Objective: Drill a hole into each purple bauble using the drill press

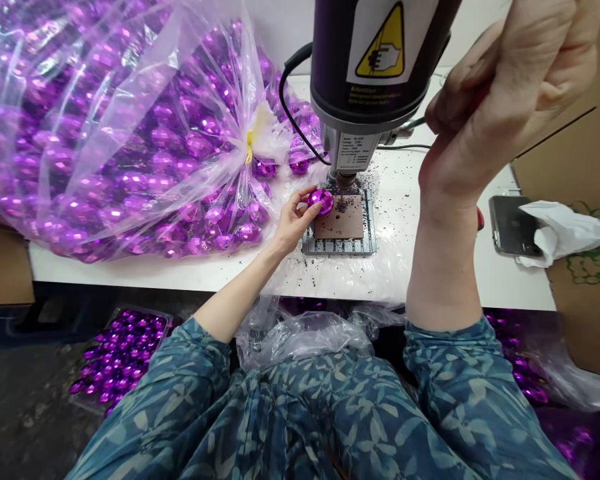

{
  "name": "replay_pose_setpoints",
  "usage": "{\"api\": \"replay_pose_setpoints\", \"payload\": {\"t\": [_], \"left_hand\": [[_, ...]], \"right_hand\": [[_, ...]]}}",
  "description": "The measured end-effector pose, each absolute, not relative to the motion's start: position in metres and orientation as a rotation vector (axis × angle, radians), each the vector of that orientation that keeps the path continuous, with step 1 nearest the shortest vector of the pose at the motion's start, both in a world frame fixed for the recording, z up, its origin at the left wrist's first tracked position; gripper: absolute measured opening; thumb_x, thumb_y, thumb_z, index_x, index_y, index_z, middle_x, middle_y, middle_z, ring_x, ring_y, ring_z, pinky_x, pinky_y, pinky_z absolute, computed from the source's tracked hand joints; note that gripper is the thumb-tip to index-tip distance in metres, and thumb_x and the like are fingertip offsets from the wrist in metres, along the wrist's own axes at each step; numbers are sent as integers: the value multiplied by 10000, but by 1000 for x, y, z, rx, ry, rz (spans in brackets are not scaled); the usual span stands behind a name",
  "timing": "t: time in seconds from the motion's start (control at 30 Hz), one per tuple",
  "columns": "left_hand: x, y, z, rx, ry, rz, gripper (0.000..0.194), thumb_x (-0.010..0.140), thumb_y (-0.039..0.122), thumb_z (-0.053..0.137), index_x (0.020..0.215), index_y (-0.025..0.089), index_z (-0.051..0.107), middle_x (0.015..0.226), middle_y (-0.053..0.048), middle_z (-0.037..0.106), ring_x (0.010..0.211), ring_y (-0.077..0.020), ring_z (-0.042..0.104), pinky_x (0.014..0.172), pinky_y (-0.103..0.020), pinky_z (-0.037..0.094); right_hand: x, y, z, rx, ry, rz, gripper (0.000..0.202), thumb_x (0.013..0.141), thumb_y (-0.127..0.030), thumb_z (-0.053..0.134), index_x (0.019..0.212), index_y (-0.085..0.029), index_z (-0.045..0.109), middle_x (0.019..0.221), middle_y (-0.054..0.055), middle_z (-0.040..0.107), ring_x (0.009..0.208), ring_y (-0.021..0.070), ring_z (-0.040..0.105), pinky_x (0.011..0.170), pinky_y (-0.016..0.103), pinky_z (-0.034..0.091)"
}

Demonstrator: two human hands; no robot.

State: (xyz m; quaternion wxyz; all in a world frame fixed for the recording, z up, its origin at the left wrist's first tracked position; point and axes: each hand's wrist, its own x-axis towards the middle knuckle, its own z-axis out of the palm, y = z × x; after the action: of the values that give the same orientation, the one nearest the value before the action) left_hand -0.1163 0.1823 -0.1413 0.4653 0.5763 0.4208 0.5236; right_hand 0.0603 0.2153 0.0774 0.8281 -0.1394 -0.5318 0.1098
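Observation:
My left hand (299, 217) pinches a shiny purple faceted ball (321, 201) at the left side of a brown plate (347, 223). That plate lies on the slotted metal base (340, 247) of a drill press. Above it hangs the dark motor housing (375, 100) with a yellow warning label, its chuck (347, 179) just behind and to the right of the ball. High at the right, my right hand (515, 80) is closed around a handle on the press, of which a bit of red and a metal rod show.
A large clear bag (180, 147) of purple balls, tied in yellow, fills the left of the white table (510, 280). Dark shavings surround the base. A phone (514, 225) and white tissue (570, 230) lie right, beside a cardboard box (575, 320). A tray of balls (125, 357) stands below left.

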Motion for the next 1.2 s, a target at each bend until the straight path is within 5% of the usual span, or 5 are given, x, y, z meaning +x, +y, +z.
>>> {"api": "replay_pose_setpoints", "payload": {"t": [0.13, 0.37, 0.6, 0.93, 1.2], "left_hand": [[-115, 190, -146, 1490, 1012, 1239, 564, 989, 623, 773, 1427, 292, 641, 1365, -125, 754, 1182, -239, 782, 1038, -428, 669], [-104, 192, -152, 1526, 930, 1229, 589, 930, 580, 854, 1362, 233, 652, 1345, -136, 788, 1212, -261, 783, 1100, -474, 642], [-98, 191, -148, 1684, 981, 1238, 638, 853, 502, 930, 1371, 233, 674, 1365, -133, 748, 1284, -296, 728, 1140, -476, 593], [-86, 180, -150, 1726, 971, 1164, 636, 893, 414, 883, 1424, 233, 585, 1404, -142, 747, 1317, -312, 728, 1165, -510, 585], [-85, 181, -152, 1703, 932, 1163, 663, 901, 499, 886, 1429, 241, 580, 1422, -146, 737, 1330, -313, 724, 1168, -509, 583]], "right_hand": [[61, 214, 78, -288, -1119, 249, 382, 863, -530, 689, 778, -179, 565, 484, -113, 294, 396, -25, 261, 411, 180, 102], [65, 212, 75, -252, -1177, 296, 243, 1042, -219, 510, 867, -191, 676, 512, -105, 347, 426, -48, 297, 444, 113, 142], [64, 220, 72, -360, -1142, 185, 501, 846, -692, 621, 892, -198, 694, 486, -102, 296, 395, -32, 263, 395, 149, 150], [65, 208, 72, -262, -1203, 258, 205, 1007, -366, 612, 890, -205, 665, 517, -105, 351, 430, -26, 276, 445, 155, 155], [60, 195, 52, -332, -1107, 130, 415, 948, -561, 681, 728, -210, 647, 536, -66, 151, 414, 3, 241, 441, 209, 200]]}}
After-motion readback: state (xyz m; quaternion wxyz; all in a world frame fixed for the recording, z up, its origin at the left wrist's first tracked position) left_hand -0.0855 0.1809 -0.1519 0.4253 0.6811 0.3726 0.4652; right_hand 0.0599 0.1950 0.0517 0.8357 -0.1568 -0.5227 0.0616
